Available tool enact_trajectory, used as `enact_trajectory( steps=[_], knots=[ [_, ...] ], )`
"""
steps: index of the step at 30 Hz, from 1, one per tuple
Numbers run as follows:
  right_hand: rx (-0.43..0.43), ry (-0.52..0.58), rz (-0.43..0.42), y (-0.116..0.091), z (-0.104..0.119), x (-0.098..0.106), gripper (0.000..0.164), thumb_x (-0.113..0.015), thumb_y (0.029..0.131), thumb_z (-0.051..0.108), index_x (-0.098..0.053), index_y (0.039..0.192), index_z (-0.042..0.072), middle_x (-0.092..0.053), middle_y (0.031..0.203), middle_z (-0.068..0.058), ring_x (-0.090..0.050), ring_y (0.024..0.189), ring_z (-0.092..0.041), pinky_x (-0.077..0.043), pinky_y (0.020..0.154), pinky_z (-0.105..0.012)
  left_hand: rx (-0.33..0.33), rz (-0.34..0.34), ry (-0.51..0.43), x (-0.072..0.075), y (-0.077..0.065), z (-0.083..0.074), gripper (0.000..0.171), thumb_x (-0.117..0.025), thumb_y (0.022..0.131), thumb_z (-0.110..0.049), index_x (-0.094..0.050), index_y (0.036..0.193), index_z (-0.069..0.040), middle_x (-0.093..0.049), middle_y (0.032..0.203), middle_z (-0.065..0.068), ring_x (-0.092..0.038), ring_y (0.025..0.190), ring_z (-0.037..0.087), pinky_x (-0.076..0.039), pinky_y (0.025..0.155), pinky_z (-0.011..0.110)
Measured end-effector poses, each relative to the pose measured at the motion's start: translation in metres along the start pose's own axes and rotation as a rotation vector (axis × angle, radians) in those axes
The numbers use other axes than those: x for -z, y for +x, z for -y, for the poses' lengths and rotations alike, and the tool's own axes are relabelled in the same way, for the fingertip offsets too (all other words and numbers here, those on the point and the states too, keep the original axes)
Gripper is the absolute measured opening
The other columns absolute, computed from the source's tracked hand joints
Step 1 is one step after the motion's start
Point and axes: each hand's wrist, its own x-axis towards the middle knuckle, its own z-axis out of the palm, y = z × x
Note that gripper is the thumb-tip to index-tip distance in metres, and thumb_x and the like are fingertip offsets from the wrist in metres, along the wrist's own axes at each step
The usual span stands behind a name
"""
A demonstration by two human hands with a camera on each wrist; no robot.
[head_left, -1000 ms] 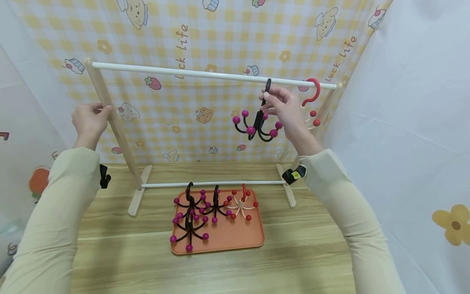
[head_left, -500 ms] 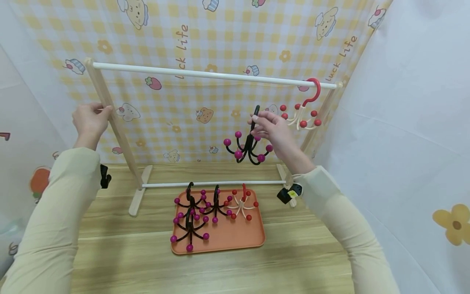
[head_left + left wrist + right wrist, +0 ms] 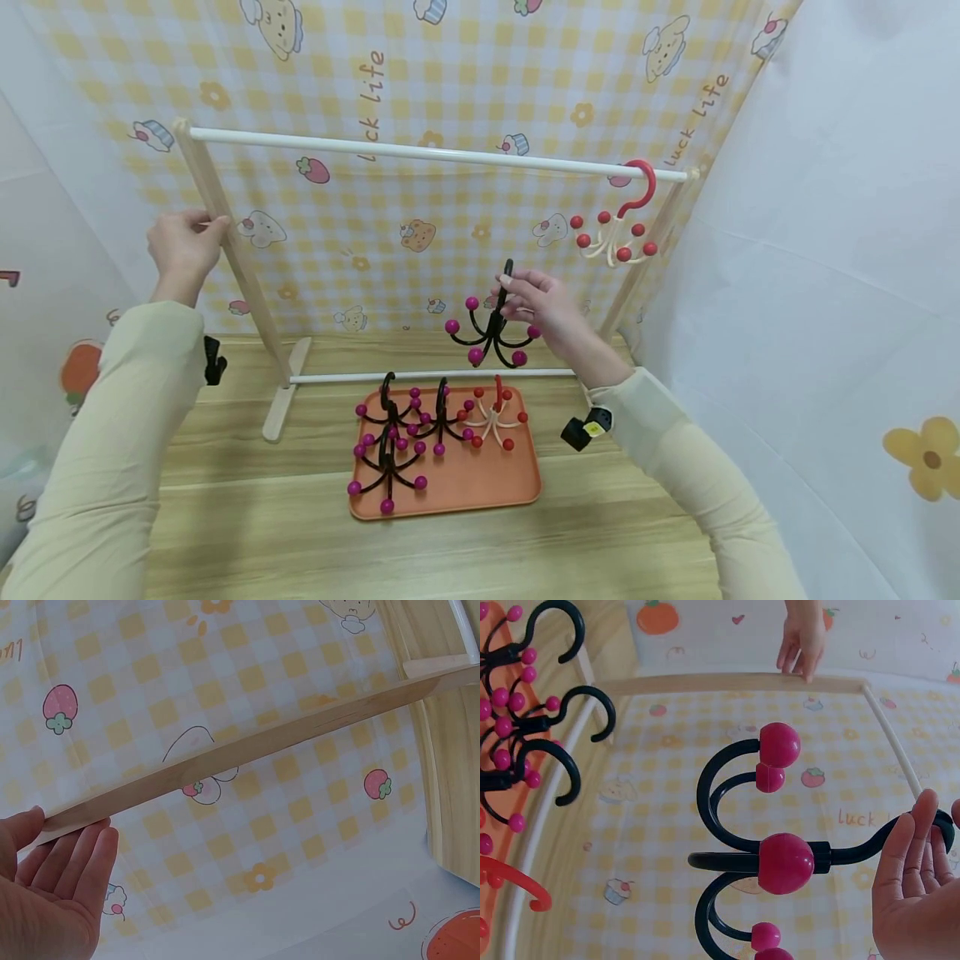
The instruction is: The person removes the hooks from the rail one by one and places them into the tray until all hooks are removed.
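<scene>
My right hand (image 3: 546, 310) pinches the hook stem of a black multi-arm hook hanger (image 3: 493, 325) with magenta balls on its arm ends. It is in front of the rack, below the white top bar (image 3: 420, 152). The right wrist view shows this hanger (image 3: 821, 859) side-on, with the fingers at its curved hook end. My left hand (image 3: 186, 246) grips the left wooden post (image 3: 251, 287) between thumb and fingers. In the left wrist view the post (image 3: 240, 756) runs across from the thumb. A red-hooked hanger (image 3: 639, 187) with cream arms and red balls hangs at the top bar's right end.
An orange tray (image 3: 480, 483) lies on the wooden table (image 3: 600, 533) before the rack. On it sit three black hangers (image 3: 388, 467) and one red-hooked hanger (image 3: 493, 415). A lower white bar (image 3: 330, 378) joins the rack's feet. Patterned cloth (image 3: 450, 83) is behind.
The right hand has carried the black hanger down and left, from near the top bar to lower in front of the rack. The left hand stays on the post.
</scene>
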Motion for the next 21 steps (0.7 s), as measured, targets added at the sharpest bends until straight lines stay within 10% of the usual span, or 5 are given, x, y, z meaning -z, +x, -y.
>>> enact_trajectory(
  steps=[21],
  knots=[
    [-0.12,-0.052,0.09,-0.028,-0.049,-0.01,0.015,-0.056,0.087,0.015,-0.057,0.088,0.0,-0.061,0.088,-0.015,-0.055,0.063,-0.013,-0.048,0.062,-0.025,-0.01,-0.004,0.002,-0.001,0.0,0.002,0.051,-0.041,0.09,-0.037,-0.047,0.125,0.0,-0.051,0.118,0.019,-0.024,0.123,0.031,-0.018,0.098,0.042]
  ],
)
